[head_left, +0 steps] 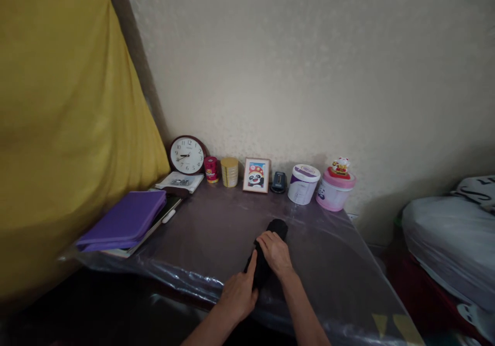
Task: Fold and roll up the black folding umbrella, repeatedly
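A long black rolled bundle (263, 273), soft and cloth-like, lies at a slant near the front edge of the covered table (209, 227). Its exact kind I cannot make out; it could be a folded umbrella. My left hand (237, 290) grips the near part from the left, thumb and fingers closed at its side and the index finger stretched along it. Higher up, my right hand (275, 253) curls its fingers over the bundle from the right. The far end sticks out beyond my right hand, while my hands cover part of the middle.
Along the wall stand a clock (187, 155), a red can (211, 169), a yellow tin (229, 172), a framed panda picture (256, 176), a dark small device (278, 182), a white tub (303, 185) and a pink-lidded tub (334, 191). Purple folders (124, 219) lie left, beside a yellow curtain (65, 129).
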Tool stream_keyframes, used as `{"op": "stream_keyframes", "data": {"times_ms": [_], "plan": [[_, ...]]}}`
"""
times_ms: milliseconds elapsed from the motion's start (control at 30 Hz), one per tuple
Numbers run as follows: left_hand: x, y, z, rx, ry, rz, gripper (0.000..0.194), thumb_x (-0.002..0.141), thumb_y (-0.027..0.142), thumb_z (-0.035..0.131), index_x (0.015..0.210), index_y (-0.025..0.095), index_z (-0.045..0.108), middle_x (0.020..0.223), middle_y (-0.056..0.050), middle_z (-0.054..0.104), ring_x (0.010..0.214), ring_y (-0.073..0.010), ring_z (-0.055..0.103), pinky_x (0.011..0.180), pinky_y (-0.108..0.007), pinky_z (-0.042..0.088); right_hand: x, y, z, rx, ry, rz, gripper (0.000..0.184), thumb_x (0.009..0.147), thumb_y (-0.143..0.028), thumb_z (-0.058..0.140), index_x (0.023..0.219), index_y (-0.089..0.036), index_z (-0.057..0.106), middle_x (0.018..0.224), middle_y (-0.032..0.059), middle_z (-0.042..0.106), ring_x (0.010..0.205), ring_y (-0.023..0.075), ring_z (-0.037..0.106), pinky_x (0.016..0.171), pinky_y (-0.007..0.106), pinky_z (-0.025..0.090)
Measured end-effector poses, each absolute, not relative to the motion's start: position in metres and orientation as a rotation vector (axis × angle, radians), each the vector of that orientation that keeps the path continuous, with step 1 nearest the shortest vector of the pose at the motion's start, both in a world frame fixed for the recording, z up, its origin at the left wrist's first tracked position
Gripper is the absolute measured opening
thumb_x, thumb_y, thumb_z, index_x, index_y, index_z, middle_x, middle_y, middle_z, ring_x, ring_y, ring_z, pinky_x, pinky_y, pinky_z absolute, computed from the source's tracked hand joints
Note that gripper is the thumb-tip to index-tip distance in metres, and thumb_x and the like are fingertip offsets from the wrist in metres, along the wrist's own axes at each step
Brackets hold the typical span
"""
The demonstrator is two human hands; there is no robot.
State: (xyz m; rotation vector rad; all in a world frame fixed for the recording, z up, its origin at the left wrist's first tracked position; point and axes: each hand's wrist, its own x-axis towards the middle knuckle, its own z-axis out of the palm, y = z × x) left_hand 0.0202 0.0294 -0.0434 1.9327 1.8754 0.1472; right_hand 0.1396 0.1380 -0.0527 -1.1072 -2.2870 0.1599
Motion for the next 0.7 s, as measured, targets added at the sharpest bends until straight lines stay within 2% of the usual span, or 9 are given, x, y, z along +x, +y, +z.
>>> {"op": "stream_keyframes", "data": {"times_ms": [133,267,367,467,600,700], "plan": [[0.014,0.030,-0.036,1.873,1.837,0.162,0.081,0.076,0.024,0.047,0.140,0.019,-0.003,0.101,-0.012,0.065,0.093,-0.0262,0.061,0.078,-0.035,0.043,0.139,0.141,-0.050,-1.084,-2.312,0.274,0.029,0.090,-0.031,0.037,0.082,-0.023,0.064,0.082,0.0046,0.061,0.081,0.0180,0.053,0.076,0.029,0.039],[0.006,0.029,-0.029,1.834,1.806,0.193,0.082,0.073,0.027,0.051,0.140,0.026,0.003,0.110,-0.011,0.062,0.098,-0.0280,0.059,0.081,-0.038,0.043,0.137,0.146,-0.047,-1.084,-2.382,0.236,0.028,0.089,-0.030,0.037,0.079,-0.022,0.062,0.081,0.0051,0.061,0.078,0.0181,0.054,0.073,0.029,0.040],[0.002,0.030,-0.028,1.815,1.791,0.235,0.085,0.070,0.031,0.055,0.140,0.029,0.006,0.126,-0.011,0.050,0.108,-0.0304,0.053,0.086,-0.041,0.041,0.135,0.148,-0.047,-1.094,-2.416,0.171,0.029,0.090,-0.029,0.036,0.078,-0.020,0.061,0.080,0.0055,0.061,0.077,0.0187,0.055,0.071,0.029,0.041],[0.001,0.035,-0.033,1.797,1.784,0.289,0.094,0.069,0.030,0.056,0.140,0.023,-0.004,0.137,-0.014,0.037,0.116,-0.0288,0.046,0.090,-0.037,0.039,0.133,0.149,-0.046,-1.103,-2.392,0.198,0.027,0.089,-0.031,0.038,0.077,-0.020,0.060,0.079,0.0046,0.061,0.077,0.0182,0.055,0.071,0.028,0.041],[0.005,0.043,-0.039,1.774,1.750,0.261,0.097,0.067,0.021,0.055,0.139,0.013,-0.008,0.120,-0.017,0.054,0.104,-0.0245,0.056,0.082,-0.031,0.043,0.135,0.151,-0.045,-1.109,-2.276,0.385,0.026,0.087,-0.033,0.041,0.074,-0.022,0.062,0.076,0.0023,0.060,0.074,0.0164,0.056,0.070,0.027,0.040],[0.012,0.045,-0.036,1.766,1.777,0.214,0.096,0.066,0.014,0.054,0.139,0.012,-0.008,0.111,-0.016,0.060,0.099,-0.0257,0.058,0.081,-0.034,0.043,0.138,0.153,-0.043,-1.094,-2.115,0.569,0.026,0.084,-0.036,0.045,0.070,-0.023,0.062,0.071,0.0005,0.060,0.070,0.0156,0.055,0.067,0.026,0.040]]}}
